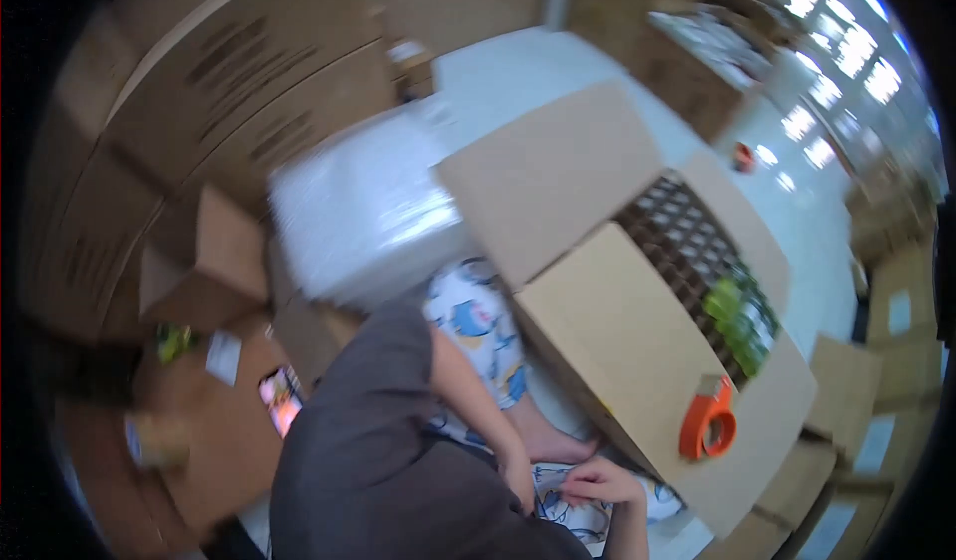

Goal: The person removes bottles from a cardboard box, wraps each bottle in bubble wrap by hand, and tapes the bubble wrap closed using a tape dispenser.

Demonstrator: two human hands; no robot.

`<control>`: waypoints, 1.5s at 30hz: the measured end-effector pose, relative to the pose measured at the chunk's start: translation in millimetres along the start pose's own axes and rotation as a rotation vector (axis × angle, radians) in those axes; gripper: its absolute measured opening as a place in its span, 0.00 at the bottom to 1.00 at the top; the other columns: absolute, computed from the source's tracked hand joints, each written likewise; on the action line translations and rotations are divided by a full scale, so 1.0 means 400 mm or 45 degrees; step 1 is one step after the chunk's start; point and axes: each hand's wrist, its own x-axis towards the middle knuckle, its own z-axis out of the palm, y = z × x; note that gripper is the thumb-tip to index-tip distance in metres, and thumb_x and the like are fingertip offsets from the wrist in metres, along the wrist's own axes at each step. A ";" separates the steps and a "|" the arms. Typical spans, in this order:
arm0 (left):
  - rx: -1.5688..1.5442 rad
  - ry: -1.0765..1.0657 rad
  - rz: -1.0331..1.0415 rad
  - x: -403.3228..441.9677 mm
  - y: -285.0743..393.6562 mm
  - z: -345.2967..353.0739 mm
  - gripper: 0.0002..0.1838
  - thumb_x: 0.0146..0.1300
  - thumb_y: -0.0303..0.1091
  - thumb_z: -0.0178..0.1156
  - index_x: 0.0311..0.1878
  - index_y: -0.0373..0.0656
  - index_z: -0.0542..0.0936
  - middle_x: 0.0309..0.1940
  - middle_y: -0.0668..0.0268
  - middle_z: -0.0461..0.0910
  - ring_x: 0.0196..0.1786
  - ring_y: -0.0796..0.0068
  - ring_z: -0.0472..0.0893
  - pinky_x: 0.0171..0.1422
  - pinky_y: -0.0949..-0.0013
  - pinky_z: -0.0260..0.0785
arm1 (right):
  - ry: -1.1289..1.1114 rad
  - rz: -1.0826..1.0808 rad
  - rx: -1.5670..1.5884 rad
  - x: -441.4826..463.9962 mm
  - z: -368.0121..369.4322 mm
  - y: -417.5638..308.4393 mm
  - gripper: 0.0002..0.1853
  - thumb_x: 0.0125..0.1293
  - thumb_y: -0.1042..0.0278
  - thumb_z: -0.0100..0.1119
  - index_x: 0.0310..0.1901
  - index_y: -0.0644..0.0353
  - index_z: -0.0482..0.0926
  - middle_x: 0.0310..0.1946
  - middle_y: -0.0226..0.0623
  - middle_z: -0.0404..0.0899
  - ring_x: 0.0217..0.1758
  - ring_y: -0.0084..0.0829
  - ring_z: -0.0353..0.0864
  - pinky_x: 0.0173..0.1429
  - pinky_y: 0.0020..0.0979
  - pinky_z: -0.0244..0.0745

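Note:
My left hand (518,478) hangs down over my lap beside my bare foot (550,437); its fingers are mostly hidden. Close by, my right hand (600,484) is over the patterned trousers (476,316), its fingers loosely bent and somewhat apart, with nothing visible in them. Both hands are apart from the large open carton (607,331) in front of me. Inside that carton are a brown divider grid (652,236) and items in green and clear wrapping (737,311). An orange tape dispenser (709,421) lies on a carton flap.
A plastic-wrapped white block (363,202) stands left of the carton. Stacked boxes (269,72) form a wall behind it. A lit phone (282,399) and a white paper (224,357) lie on cardboard at left. More boxes (901,306) stand at right. The pale floor (518,57) is glossy.

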 end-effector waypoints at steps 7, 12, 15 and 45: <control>0.383 0.598 0.045 -0.017 -0.059 -0.055 0.18 0.66 0.39 0.51 0.43 0.29 0.76 0.38 0.57 0.80 0.41 0.62 0.77 0.48 0.61 0.68 | 0.153 0.128 0.082 0.019 -0.104 0.026 0.13 0.66 0.69 0.50 0.26 0.67 0.76 0.18 0.36 0.77 0.18 0.21 0.73 0.24 0.21 0.67; 0.257 0.853 0.072 -0.048 -0.056 -0.119 0.19 0.66 0.41 0.52 0.42 0.29 0.77 0.37 0.56 0.80 0.41 0.62 0.77 0.47 0.61 0.68 | 0.347 0.112 0.214 0.025 -0.120 0.046 0.13 0.66 0.69 0.49 0.25 0.67 0.73 0.17 0.39 0.76 0.17 0.24 0.72 0.22 0.22 0.67; 0.211 0.882 0.083 -0.084 0.028 -0.138 0.20 0.66 0.42 0.52 0.42 0.30 0.77 0.36 0.55 0.80 0.40 0.63 0.77 0.47 0.61 0.68 | 0.359 -0.025 0.141 0.008 -0.093 0.015 0.12 0.66 0.68 0.50 0.27 0.66 0.71 0.16 0.41 0.74 0.16 0.26 0.71 0.21 0.23 0.67; 0.312 4.015 -1.019 -0.228 0.101 0.986 0.25 0.49 0.43 0.68 0.49 0.44 0.75 0.40 0.63 0.72 0.46 0.67 0.71 0.51 0.66 0.65 | 0.576 0.012 -0.224 0.168 0.043 -0.061 0.07 0.68 0.70 0.49 0.40 0.66 0.73 0.27 0.32 0.74 0.30 0.19 0.72 0.35 0.19 0.65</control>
